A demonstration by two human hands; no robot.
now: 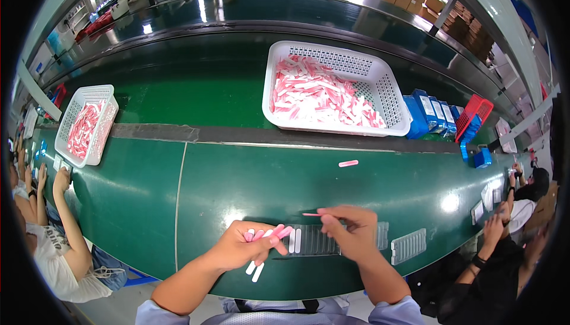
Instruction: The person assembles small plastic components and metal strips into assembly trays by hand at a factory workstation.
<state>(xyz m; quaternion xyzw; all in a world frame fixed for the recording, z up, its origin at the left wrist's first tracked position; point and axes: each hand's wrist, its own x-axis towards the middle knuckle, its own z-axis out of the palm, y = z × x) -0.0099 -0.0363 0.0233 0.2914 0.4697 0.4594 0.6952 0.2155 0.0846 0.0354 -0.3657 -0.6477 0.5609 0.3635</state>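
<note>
My left hand [234,246] is closed around a loose bunch of short, round-ended pink and white strips [279,231]. A couple of white strips [257,273] show below that hand; I cannot tell whether they are held or lie on the table. Between finger and thumb, my right hand [354,230] pinches a single thin pink strip [310,214], seen edge-on above a clear slotted plastic tray [317,243]. White strips [294,240] stand side by side in the tray's left slots. My right hand and wrist cover part of its right side.
Another clear slotted tray [409,246] lies to the right. One pink strip [348,163] rests farther up the green table [237,170]. White baskets [338,128] [110,120] of strips stand beyond, near blue packs [428,114] and a red basket [475,113]. Co-workers sit at both sides.
</note>
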